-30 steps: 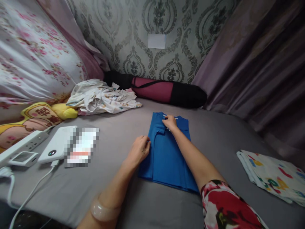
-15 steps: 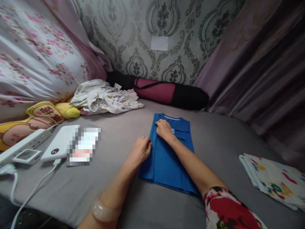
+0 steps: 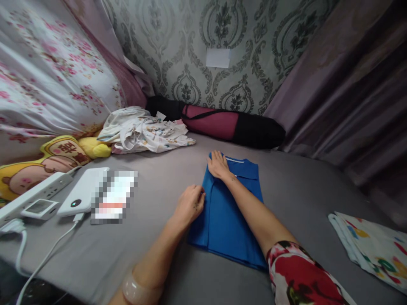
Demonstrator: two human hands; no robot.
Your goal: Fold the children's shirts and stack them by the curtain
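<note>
While both my hands rested on it, the folded blue shirt (image 3: 227,212) lay on the grey bed (image 3: 302,186), long axis running away from me.
Red characters on the yellow cushion (image 3: 60,152) at far left were too small to read. My left hand (image 3: 190,203) curled at the shirt's left edge, mid-length; whether it pinched the fold I could not tell. My right hand (image 3: 218,164) lay flat and open on the far left corner by the collar.

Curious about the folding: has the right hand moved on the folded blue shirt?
Yes. The right hand slid left, from the folded blue shirt's collar middle to its far left corner.
</note>
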